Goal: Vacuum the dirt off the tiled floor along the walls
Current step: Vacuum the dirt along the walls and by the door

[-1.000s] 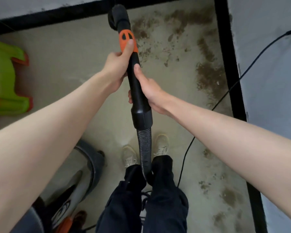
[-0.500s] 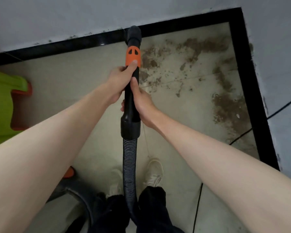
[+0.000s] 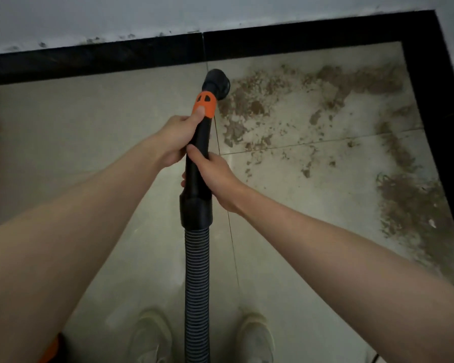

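Head view. Vacuum wand [image 3: 197, 163], black with orange collar: left hand [image 3: 174, 138] wrapped round the upper part, right hand [image 3: 213, 179] wrapped round lower down. Nozzle [image 3: 216, 81] at the edge of the dirt [image 3: 312, 106] on the tiled floor [image 3: 89, 121], near the black baseboard [image 3: 116, 56]. Ribbed hose [image 3: 197, 284] between two shoes [image 3: 257, 336].

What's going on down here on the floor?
A person is vacuuming a corner of a pale tiled floor. Both hands grip the black vacuum wand with an orange collar: the left hand higher, thumb on the orange part, the right hand lower. The round black nozzle sits at the edge of a brown dirt patch that runs along the black skirting.
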`<state>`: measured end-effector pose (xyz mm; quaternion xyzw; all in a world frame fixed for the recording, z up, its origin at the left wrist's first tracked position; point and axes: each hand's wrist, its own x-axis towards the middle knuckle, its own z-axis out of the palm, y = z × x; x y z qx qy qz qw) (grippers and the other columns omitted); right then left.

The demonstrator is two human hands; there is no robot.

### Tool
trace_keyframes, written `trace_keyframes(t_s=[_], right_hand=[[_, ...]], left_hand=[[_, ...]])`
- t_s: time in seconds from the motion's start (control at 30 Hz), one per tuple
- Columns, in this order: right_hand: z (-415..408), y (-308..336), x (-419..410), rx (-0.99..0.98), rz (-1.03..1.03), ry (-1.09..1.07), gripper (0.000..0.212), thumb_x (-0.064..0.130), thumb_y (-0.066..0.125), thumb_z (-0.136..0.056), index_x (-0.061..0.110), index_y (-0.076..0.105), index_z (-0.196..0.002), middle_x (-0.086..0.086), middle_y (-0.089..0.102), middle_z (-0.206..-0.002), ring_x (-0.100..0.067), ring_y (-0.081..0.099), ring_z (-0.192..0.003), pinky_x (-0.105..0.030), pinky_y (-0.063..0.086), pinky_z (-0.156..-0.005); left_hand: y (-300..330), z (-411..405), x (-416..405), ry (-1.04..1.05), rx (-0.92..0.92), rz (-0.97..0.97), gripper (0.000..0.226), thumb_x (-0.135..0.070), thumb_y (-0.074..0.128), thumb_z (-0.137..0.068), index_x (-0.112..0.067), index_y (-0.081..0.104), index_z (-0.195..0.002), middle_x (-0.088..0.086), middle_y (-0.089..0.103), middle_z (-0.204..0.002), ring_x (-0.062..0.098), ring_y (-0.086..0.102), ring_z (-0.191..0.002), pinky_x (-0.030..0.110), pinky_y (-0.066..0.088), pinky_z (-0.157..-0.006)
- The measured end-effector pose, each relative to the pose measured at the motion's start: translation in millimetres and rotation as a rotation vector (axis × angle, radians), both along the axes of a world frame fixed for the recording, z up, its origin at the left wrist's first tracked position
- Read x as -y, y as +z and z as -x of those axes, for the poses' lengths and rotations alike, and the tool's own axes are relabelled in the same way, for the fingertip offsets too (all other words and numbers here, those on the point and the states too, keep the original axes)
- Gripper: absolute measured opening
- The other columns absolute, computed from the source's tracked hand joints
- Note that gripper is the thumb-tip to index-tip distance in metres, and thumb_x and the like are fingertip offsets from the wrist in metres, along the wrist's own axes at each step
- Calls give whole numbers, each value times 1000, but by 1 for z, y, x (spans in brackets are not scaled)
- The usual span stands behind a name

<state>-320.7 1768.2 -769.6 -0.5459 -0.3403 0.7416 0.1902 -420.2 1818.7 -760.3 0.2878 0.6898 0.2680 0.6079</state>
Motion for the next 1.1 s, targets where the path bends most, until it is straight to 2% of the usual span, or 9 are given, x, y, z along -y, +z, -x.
trace_keyframes(t_s=[0.07,0.17,0.3,0.47,0.6,0.73,0.9,1.03,1.1], right_hand=[[5,-19,-2,5,-23,-13,29,39,51,-99,12,55,-92,-5,65,-74,-13,65,-58,-24,58,-61],[12,-42,4,54,-66,56,33,45,51,-98,12,56,-94,-11,67,-91,-21,66,-79,-34,56,-80],[21,-64,23,136,-110,133,42,53,45,-98,13,55,-108,-2,63,-96,-13,61,-83,-23,49,-71],[36,-74,35,122,-151,94,39,53,52,-94,17,52,-108,0,61,-98,-16,61,-90,-30,51,-80],[31,-71,44,160,-287,67,28,50,56,-92,23,54,-96,2,60,-88,-16,61,-81,-31,52,-72],[27,-66,37,220,-373,-26,26,50,55,-91,25,56,-82,6,59,-77,-11,58,-71,-25,42,-59],[9,-67,20,401,-561,136,30,52,54,-88,23,57,-94,0,64,-80,-24,63,-79,-37,51,-70],[-8,-68,1,464,-608,263,32,51,54,-90,19,58,-94,-2,67,-83,-25,64,-80,-40,54,-73],[-11,-77,-1,486,-604,288,34,51,53,-91,18,58,-96,-4,67,-84,-26,65,-79,-42,55,-74]], left_hand=[[-18,8,-3,15,23,-23,35,-43,42,-98,-12,56,-91,5,62,-88,12,61,-78,20,48,-61],[-40,21,-6,81,62,-30,37,-43,41,-99,-9,54,-95,7,63,-93,13,61,-82,21,48,-60],[-61,36,-2,139,98,-13,39,-45,41,-98,-8,54,-95,8,65,-93,15,62,-81,25,49,-64],[-72,58,-1,217,138,-31,42,-48,43,-96,-9,56,-99,7,68,-92,17,63,-82,30,51,-74],[-68,66,4,285,220,-8,43,-48,41,-97,-9,53,-111,8,64,-97,17,61,-85,31,49,-78],[-59,50,0,259,119,-60,43,-46,43,-97,-7,51,-112,7,64,-97,16,60,-83,29,48,-68],[-54,37,-11,301,64,-106,41,-36,47,-98,-1,46,-120,9,60,-93,17,59,-79,30,48,-70],[-58,27,-16,322,23,-53,50,-36,47,-98,0,39,-132,14,57,-116,24,57,-95,35,47,-78],[-67,22,-20,320,7,-29,51,-36,46,-99,0,39,-134,14,55,-118,25,56,-98,37,47,-80]])
